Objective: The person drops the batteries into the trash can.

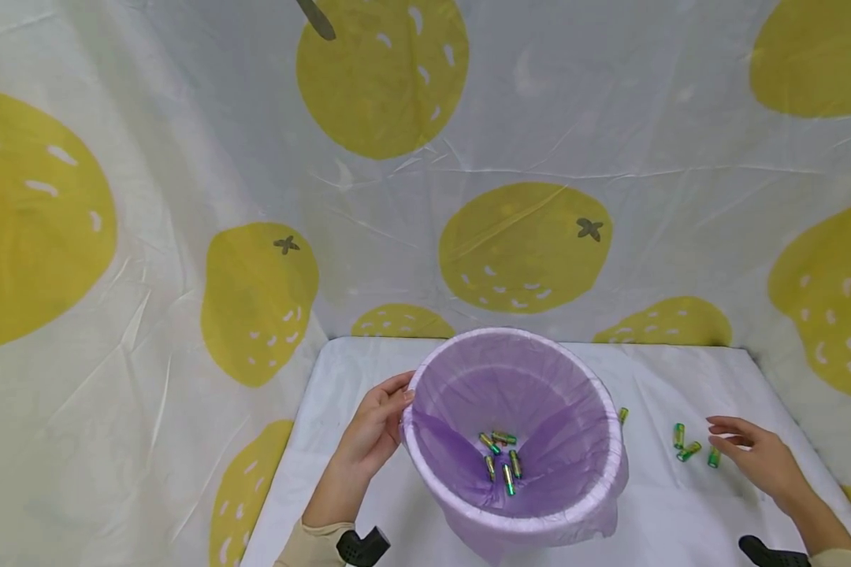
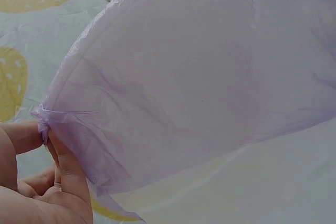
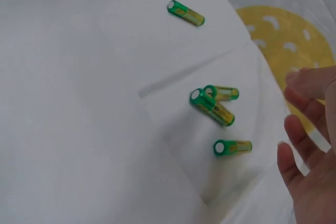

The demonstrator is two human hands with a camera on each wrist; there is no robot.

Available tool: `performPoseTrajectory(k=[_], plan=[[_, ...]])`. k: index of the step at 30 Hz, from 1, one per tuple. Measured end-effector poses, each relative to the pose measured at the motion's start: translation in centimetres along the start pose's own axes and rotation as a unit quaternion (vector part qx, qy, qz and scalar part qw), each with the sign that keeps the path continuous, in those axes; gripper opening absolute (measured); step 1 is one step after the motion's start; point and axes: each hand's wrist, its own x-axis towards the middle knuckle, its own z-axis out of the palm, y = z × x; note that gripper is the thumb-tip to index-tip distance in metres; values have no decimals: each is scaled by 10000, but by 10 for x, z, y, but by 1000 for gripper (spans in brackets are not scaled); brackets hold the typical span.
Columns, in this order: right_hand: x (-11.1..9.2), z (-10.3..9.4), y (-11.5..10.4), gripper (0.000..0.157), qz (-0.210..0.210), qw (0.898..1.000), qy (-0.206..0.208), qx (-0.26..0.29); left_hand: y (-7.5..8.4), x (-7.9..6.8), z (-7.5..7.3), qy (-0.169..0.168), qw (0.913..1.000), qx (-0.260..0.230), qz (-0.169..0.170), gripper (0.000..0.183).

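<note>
The relation that matters is between the right hand (image 1: pixel 759 465) and the nearest battery (image 1: pixel 713 457). In the head view this battery lies on the table (image 1: pixel 670 524) at 9 o'clock from the middle of that hand, near the fingertips, its long axis running roughly from 12 to 6. The right wrist view also puts it at 9 o'clock from the palm, but there its axis runs from 9 to 3, white end at 9. The right grip is slack, fingers loosely bent with nothing visible between them; the wrist view shows a gap to the battery.

Beyond it, toward 9 o'clock in the head view, two more batteries (image 3: pixel 212 107) lie close together, and a fourth battery (image 1: pixel 623 415) lies just off the bin's 3 o'clock side. The left hand (image 1: pixel 372 429) pinches the lined rim of the bin (image 1: pixel 615 453) between 9 and 10 o'clock, so the right is nearer to all four. Several batteries (image 1: pixel 508 479) rest inside the purple liner (image 1: pixel 560 417).
</note>
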Motion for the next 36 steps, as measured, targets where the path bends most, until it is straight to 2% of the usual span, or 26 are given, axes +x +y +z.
performPoseTrajectory(k=[8,15,20,23,26,32,36], plan=[[-1,12,20,50,563,9981,-225,72,0,0,0,-9,10000,39,-3,33],[-5,24,40,57,774,9967,187,-157,1,1,2,-15,10000,70,9,35],[-8,41,50,63,1316,9900,407,-300,2,1,2,0,10000,75,13,34],[-8,51,49,59,1515,9859,637,-323,2,1,3,26,10000,46,4,34],[-7,57,48,51,1494,9842,880,-373,2,1,3,55,10000,25,15,34],[-6,61,44,54,1691,9804,931,-397,1,1,1,60,10000,0,3,33],[-4,64,43,41,1847,9764,1059,-370,1,1,2,43,10000,9,1,34]])
